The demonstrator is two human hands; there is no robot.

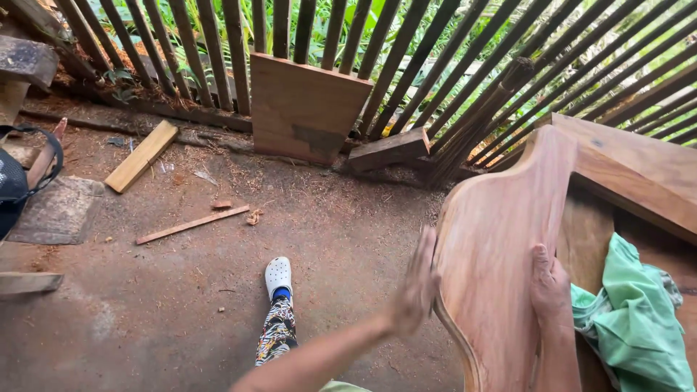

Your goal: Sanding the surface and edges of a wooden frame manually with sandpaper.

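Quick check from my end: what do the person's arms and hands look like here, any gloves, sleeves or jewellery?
Both hands are bare, with no gloves. The left hand is motion-blurred, and its forearm shows no sleeve, watch or bracelet. The right hand shows no ring, and its wrist is likewise uncovered. Neither arm carries any visible marking.

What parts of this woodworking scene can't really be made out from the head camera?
- Left hand: motion-blurred at the curved wooden panel's edge; anything between the fingers is unreadable.
- Right hand: its fingers hidden behind the panel.
- Green cloth: cut off by the frame's right edge.
- Panel's lower end: cut off by the bottom edge.
- Dark object: cut off by the left edge.
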